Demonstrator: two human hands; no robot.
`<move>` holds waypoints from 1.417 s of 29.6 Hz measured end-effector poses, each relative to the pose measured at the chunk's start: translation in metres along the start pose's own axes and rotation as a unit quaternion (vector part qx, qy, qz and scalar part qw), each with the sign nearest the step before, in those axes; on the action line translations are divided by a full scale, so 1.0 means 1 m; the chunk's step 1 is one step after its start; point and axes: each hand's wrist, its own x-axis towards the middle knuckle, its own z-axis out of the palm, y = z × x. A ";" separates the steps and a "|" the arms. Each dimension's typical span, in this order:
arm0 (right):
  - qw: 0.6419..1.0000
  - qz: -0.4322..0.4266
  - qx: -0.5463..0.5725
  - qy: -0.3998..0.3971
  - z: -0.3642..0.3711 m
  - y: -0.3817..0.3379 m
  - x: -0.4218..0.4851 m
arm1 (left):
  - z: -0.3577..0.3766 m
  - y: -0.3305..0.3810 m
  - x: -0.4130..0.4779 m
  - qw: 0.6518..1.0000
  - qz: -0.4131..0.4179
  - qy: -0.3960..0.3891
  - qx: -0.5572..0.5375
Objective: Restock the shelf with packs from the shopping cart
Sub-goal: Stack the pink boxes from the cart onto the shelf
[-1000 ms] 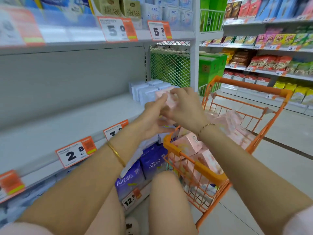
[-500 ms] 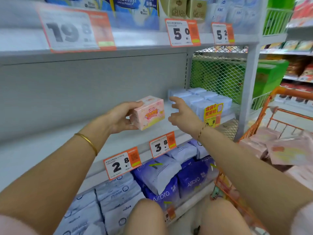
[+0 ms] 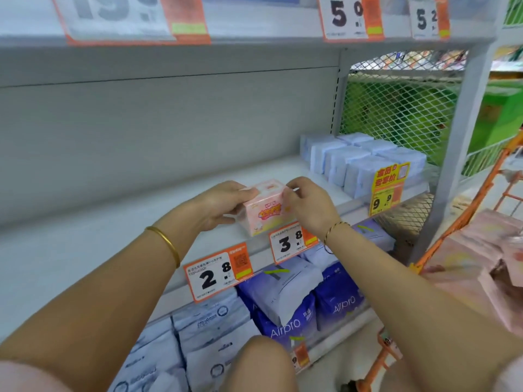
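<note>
The pink pack (image 3: 266, 212) is at the front edge of the shelf (image 3: 119, 236), just above the 3.8 tag (image 3: 288, 243); I cannot tell whether it rests there yet. The left hand (image 3: 216, 206) has its grip curled round the pack's left end, and the right hand (image 3: 310, 206) pinches its right end near the top. It looks light, soft-wrapped and a little slick, so holding it by the short ends seems safest

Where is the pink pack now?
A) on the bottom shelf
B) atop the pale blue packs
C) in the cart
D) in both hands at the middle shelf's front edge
D: the left hand and right hand both grip the pink pack at the shelf edge.
</note>
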 end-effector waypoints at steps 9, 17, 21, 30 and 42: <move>0.993 -0.023 -0.107 -0.037 -0.005 0.010 -0.009 | 0.008 0.003 -0.004 0.996 -0.020 -0.019 0.090; 0.991 -0.023 -0.114 -0.061 -0.017 0.007 -0.018 | 0.008 0.003 -0.010 0.991 -0.027 -0.020 0.127; 0.998 -0.003 -0.068 -0.006 -0.044 0.007 -0.026 | 0.012 0.005 -0.006 0.993 -0.029 -0.030 0.115; 0.996 0.022 -0.087 -0.009 -0.060 0.018 -0.051 | 0.034 0.011 -0.004 0.995 -0.046 0.031 0.083; 0.989 0.011 -0.141 0.038 -0.133 0.033 -0.088 | 0.077 0.043 -0.011 0.921 0.141 0.310 0.191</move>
